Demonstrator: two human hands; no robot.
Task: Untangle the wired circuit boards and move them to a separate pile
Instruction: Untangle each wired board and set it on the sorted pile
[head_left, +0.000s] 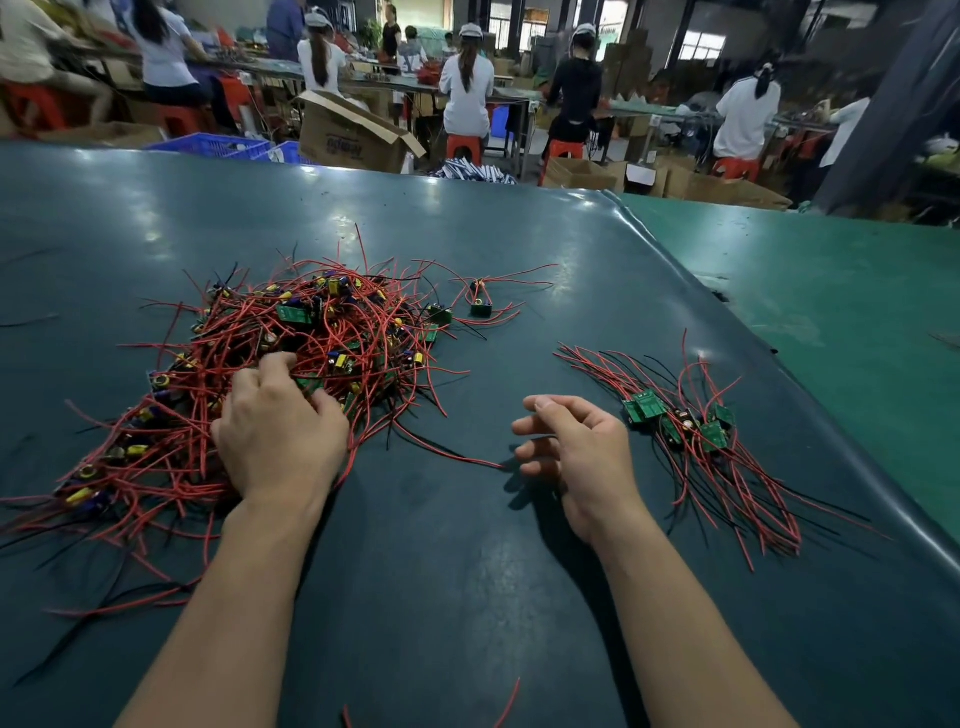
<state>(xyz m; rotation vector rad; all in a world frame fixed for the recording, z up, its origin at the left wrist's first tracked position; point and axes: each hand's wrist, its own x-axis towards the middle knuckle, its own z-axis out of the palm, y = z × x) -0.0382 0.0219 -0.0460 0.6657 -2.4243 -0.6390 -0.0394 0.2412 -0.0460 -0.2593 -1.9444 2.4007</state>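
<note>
Two heaps of wired circuit boards lie on the dark mat (467, 597): I see the tangled pile (291, 364) at left and the sorted pile (685, 431) at right, near the mat's raised right edge. Bare mat lies between them. My left hand (280, 431) curls into the tangle's near side, gripping wires. My right hand (576, 447) hangs loosely curled, empty, just beside the sorted pile.

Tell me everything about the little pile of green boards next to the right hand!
The small pile lies on the dark green table mat, to the right of the right hand, which does not touch it. It holds a few small green circuit boards clustered together, with thin red and black wires fanning out away from and toward the person, fairly straight and untangled.
</note>
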